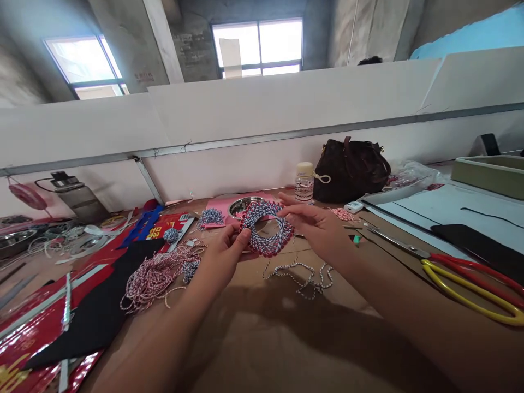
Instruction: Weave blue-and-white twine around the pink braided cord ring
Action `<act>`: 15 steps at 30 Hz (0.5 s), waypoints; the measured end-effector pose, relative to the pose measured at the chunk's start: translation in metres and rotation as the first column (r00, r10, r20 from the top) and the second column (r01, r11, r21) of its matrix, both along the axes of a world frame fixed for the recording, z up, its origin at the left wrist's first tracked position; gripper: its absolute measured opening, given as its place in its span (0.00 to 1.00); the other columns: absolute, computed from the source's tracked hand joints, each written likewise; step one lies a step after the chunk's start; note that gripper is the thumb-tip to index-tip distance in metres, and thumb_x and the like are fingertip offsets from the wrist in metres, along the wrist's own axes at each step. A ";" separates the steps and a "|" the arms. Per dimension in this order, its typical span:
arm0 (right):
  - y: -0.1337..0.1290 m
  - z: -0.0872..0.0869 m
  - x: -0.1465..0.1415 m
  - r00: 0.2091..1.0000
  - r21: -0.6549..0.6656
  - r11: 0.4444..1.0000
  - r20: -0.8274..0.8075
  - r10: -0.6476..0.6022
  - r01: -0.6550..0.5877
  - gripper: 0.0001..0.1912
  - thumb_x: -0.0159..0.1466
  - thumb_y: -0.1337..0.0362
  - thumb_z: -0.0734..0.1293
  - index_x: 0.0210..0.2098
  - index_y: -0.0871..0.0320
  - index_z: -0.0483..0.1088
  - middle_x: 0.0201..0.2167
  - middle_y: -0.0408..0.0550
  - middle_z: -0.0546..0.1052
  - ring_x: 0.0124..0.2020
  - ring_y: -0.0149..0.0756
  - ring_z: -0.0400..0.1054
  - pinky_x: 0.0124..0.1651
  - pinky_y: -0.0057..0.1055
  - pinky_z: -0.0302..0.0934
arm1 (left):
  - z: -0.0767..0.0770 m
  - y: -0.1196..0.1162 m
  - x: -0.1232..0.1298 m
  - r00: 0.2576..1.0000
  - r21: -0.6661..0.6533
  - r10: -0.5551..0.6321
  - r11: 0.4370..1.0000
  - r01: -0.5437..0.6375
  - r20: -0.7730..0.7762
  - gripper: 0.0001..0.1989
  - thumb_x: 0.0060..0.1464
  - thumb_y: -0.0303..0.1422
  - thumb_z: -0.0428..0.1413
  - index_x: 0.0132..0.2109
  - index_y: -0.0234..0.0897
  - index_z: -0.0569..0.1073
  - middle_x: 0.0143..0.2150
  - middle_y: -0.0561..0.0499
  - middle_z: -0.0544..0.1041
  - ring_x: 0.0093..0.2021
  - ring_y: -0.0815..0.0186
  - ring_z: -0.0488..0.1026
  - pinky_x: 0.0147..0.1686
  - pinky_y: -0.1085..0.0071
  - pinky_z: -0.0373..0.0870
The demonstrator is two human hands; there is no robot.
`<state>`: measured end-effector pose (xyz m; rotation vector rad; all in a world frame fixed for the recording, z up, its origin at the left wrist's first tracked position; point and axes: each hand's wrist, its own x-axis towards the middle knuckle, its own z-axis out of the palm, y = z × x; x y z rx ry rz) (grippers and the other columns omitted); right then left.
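A ring of woven cord [268,248], blue and white inside with a red beaded-looking outer edge, is held up above the table. My left hand [229,243] grips its left side, the thumb on the front. At the upper right of the ring, the thumb and fingers of my right hand [307,218] are closed on the cord. Below hangs a loose tail of dark and white cord [305,278], trailing onto the brown tabletop [262,333]. Behind the ring, a round metal bowl [241,204] is partly hidden.
Red-and-white cord [158,278] lies heaped at the left, beside blue-and-white cord [212,217]. Large scissors [426,255] with red and yellow handles lie at the right. Further back stand a lidded bottle [304,183], a dark handbag [350,169] and a grey bottle [79,199].
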<state>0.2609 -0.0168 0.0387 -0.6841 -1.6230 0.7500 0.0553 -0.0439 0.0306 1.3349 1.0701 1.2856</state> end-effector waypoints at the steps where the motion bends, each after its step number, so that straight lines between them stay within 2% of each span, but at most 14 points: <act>1: -0.003 0.000 0.000 0.999 0.053 0.998 0.011 -0.034 0.034 0.08 0.65 0.64 0.67 0.38 0.48 0.79 0.54 0.42 0.77 0.64 0.43 0.62 0.65 0.47 0.55 | -0.001 0.001 -0.001 1.000 0.006 0.003 1.000 -0.003 -0.004 0.20 0.48 0.49 0.63 0.40 0.39 0.72 0.37 0.51 0.80 0.37 0.61 0.79 0.39 0.63 0.79; 3: -0.014 0.003 0.000 0.995 0.172 0.982 0.050 -0.092 0.082 0.10 0.69 0.63 0.64 0.40 0.49 0.78 0.53 0.44 0.77 0.62 0.42 0.64 0.64 0.46 0.56 | -0.001 0.003 -0.002 1.000 0.024 0.005 1.000 -0.005 -0.008 0.22 0.47 0.50 0.63 0.39 0.38 0.72 0.36 0.51 0.79 0.37 0.61 0.78 0.40 0.63 0.79; 5: -0.028 0.010 0.000 0.988 0.268 0.958 0.078 -0.131 0.106 0.11 0.71 0.61 0.60 0.43 0.50 0.76 0.47 0.46 0.79 0.54 0.40 0.70 0.60 0.44 0.60 | -0.001 0.005 -0.005 1.000 0.035 0.013 0.999 -0.012 -0.008 0.24 0.46 0.51 0.64 0.40 0.37 0.71 0.35 0.51 0.78 0.37 0.61 0.78 0.41 0.62 0.79; 7: -0.040 0.017 0.001 0.986 0.305 0.946 0.078 -0.145 0.115 0.13 0.73 0.60 0.57 0.44 0.51 0.73 0.35 0.45 0.78 0.41 0.36 0.73 0.50 0.39 0.66 | 0.000 0.007 -0.007 1.000 0.044 0.021 0.999 -0.021 -0.001 0.25 0.46 0.51 0.64 0.41 0.36 0.71 0.36 0.50 0.78 0.38 0.62 0.78 0.42 0.61 0.79; 9: -0.042 0.022 0.004 0.982 0.294 0.944 0.059 -0.177 0.152 0.14 0.74 0.59 0.56 0.45 0.51 0.72 0.26 0.42 0.71 0.29 0.32 0.68 0.37 0.33 0.65 | 0.001 0.009 -0.009 1.000 0.045 0.018 0.999 -0.019 0.017 0.25 0.47 0.50 0.64 0.43 0.35 0.71 0.37 0.50 0.78 0.38 0.62 0.78 0.42 0.60 0.79; 11: -0.032 0.026 0.010 0.958 0.280 0.929 0.081 -0.275 0.243 0.14 0.73 0.58 0.57 0.44 0.51 0.73 0.25 0.42 0.69 0.26 0.31 0.64 0.32 0.31 0.60 | 0.002 0.010 -0.011 0.999 0.051 0.016 0.999 -0.019 0.041 0.24 0.48 0.49 0.64 0.43 0.35 0.71 0.38 0.49 0.79 0.37 0.62 0.78 0.43 0.59 0.79; 13: -0.013 0.026 0.020 0.898 0.295 0.890 0.170 -0.406 0.347 0.13 0.71 0.58 0.59 0.42 0.53 0.75 0.30 0.45 0.72 0.29 0.32 0.65 0.33 0.32 0.58 | 0.001 0.011 -0.012 0.998 0.072 0.026 0.997 -0.030 0.055 0.23 0.49 0.48 0.63 0.43 0.36 0.71 0.39 0.48 0.79 0.37 0.62 0.78 0.43 0.58 0.80; 15: 0.007 0.022 0.029 0.834 0.291 0.875 0.296 -0.467 0.387 0.12 0.68 0.57 0.63 0.39 0.54 0.76 0.33 0.47 0.75 0.31 0.35 0.66 0.34 0.32 0.57 | 0.000 0.013 -0.014 0.997 0.098 0.047 0.994 -0.052 0.056 0.22 0.50 0.47 0.63 0.44 0.35 0.71 0.40 0.47 0.79 0.39 0.62 0.78 0.43 0.57 0.80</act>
